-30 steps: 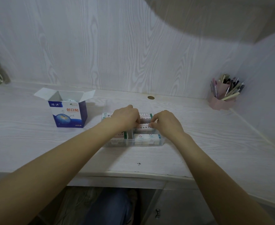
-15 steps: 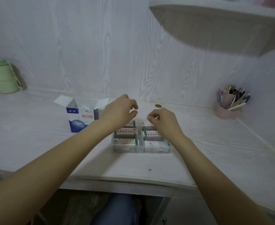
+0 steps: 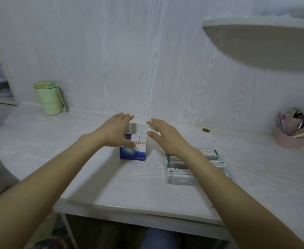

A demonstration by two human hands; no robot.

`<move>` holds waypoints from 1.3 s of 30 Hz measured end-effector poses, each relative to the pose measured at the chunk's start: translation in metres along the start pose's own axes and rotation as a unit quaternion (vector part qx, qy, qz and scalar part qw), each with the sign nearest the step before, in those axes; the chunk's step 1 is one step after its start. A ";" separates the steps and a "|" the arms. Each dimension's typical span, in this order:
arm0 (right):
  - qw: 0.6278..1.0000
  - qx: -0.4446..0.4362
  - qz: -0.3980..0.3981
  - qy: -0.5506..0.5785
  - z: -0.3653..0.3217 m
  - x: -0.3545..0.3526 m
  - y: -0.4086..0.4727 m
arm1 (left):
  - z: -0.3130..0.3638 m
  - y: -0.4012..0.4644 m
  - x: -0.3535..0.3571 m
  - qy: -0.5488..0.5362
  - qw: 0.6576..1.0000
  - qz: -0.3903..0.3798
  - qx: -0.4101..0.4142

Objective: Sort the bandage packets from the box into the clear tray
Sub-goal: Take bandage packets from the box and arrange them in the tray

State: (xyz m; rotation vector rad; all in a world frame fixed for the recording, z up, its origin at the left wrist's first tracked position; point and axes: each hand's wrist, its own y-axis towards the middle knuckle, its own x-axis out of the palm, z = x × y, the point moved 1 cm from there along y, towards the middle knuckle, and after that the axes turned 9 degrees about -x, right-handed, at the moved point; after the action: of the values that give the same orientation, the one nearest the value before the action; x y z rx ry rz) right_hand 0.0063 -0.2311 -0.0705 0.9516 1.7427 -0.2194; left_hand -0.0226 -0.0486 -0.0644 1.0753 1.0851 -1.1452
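The blue and white bandage box [image 3: 136, 150] stands on the white desk, its top flaps blurred. My left hand [image 3: 115, 131] holds the box from its left side, fingers over the top and thumb on the front face. My right hand [image 3: 165, 135] hovers with straight fingers just right of the box top, and I cannot tell whether it touches it. To the right lies the clear tray [image 3: 180, 180], partly under my right forearm, with several white and green bandage packets [image 3: 176, 159] lined up in it.
A green lidded cup [image 3: 48, 97] stands at the back left by the wall. A pink holder full of pens [image 3: 291, 133] sits at the back right. A rounded shelf [image 3: 264, 38] juts out overhead at the right. The desk's front edge [image 3: 138, 211] runs below my arms.
Both hands have left the tray and moved left to the box. The left hand now holds the box. The view has swung left, so the tray now lies to the right.
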 end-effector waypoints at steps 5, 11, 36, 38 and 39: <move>0.999 0.038 0.035 0.008 -0.006 0.008 0.004 | -0.014 0.000 0.008 -0.031 0.999 0.027 0.018; 0.993 0.007 0.112 -0.032 -0.014 0.014 -0.004 | -0.022 -0.029 0.014 -0.083 0.986 0.125 0.078; 0.953 -0.007 0.001 -0.302 -0.059 0.045 0.001 | -0.027 -0.066 0.023 -0.102 0.973 0.160 0.131; 0.958 -0.014 0.013 -0.288 -0.059 0.043 0.001 | -0.027 -0.064 0.022 -0.093 0.976 0.154 0.123; 0.961 -0.020 0.030 -0.275 -0.058 0.041 -0.001 | -0.027 -0.063 0.021 -0.083 0.977 0.154 0.119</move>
State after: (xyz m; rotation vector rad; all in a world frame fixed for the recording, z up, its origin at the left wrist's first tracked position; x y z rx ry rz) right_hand -0.0399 -0.1783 -0.0827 0.8162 1.2014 -0.3697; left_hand -0.0852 -0.0314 -0.0938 1.2595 0.6336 -1.1082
